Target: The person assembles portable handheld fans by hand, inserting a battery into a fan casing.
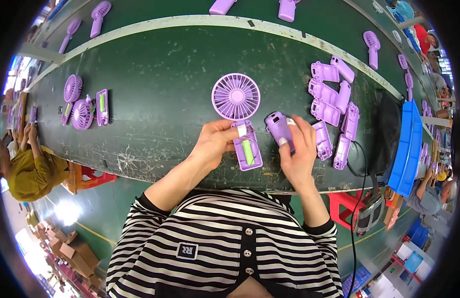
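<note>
In front of me a purple handheld fan lies on the green bench, its round slatted head [236, 97] pointing away from me. The fan's handle [258, 160] is uncovered, with a green battery [248, 151] and thin wires inside. My left hand [213, 144] grips this handle near its upper end, and one fingertip has a white wrap. Just to the right, my right hand [298, 151] holds a purple handle cover [279, 128], outer face up, between thumb and fingers. White wraps show on that hand too. The cover is apart from the fan.
Several purple handle covers [325, 111] lie at the right, beside a blue bin [406, 149] and a black cable [361, 159]. Open fans [82, 114] with batteries lie at the left. Beyond a pale rail [190, 21] are finished-looking fans [372, 48]. A co-worker [36, 171] sits at the left.
</note>
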### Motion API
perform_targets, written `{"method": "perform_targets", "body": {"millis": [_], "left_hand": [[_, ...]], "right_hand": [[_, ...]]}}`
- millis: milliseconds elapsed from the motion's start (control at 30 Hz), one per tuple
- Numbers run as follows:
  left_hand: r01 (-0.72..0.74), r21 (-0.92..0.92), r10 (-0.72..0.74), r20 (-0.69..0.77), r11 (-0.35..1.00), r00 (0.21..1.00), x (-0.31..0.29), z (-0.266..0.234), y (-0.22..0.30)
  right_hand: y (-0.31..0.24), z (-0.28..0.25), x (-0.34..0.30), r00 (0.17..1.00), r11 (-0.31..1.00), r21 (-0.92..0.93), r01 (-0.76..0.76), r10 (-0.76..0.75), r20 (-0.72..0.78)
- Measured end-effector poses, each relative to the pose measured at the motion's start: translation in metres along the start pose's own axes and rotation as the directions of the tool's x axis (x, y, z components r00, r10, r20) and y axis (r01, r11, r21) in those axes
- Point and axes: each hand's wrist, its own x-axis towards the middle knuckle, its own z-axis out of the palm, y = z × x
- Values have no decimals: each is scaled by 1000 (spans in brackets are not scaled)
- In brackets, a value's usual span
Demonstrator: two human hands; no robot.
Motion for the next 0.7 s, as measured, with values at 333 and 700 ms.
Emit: {"method": "perform_targets", "body": {"millis": [333, 700], "left_hand": [[-52, -34, 53, 52, 998, 997, -4, 1, -4], [-26, 133, 2, 183, 991, 983, -12, -1, -3]], "right_hand": [[-28, 11, -13, 989, 832, 545, -105, 27, 149], [-17, -10, 3, 633, 713, 159, 683, -686, 358]]}}
